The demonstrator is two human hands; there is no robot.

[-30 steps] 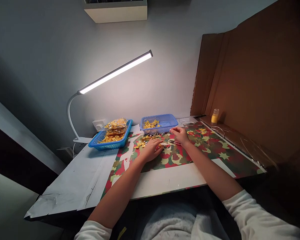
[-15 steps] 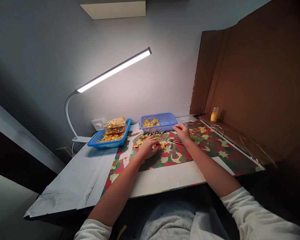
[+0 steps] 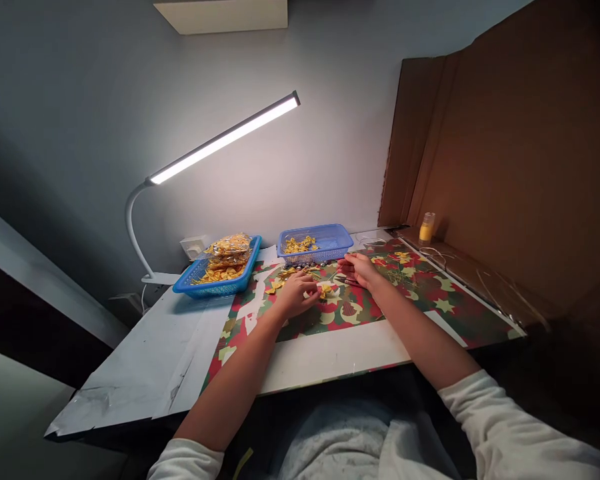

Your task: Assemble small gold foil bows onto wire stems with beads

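1. The yellow bow [image 3: 325, 292] lies mid-worktop [image 3: 140, 373], between front and back edges; it looks light, soft and crushable, best pinched at its centre.
2. The left hand [image 3: 299, 295] curls beside it, the right hand [image 3: 361, 270] bends loosely; whether either grips anything, I cannot tell.
3. A patterned sheet [image 3: 353, 312] covers part of the worktop; a lit lamp [image 3: 225, 139] rises at back-left, cardboard [image 3: 505, 153] at right.

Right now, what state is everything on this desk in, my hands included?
Lamp: lit.
Left blue basket: heaped with yellow pieces and clear-wrapped packs.
Right blue basket: partly filled, yellow pieces mostly at left.
Vial: upright, partly filled with yellow.
Left hand: curled beside a yellow bow; grip unclear.
Right hand: partly curled; grip unclear.
Small tool: lying down, partly hidden.
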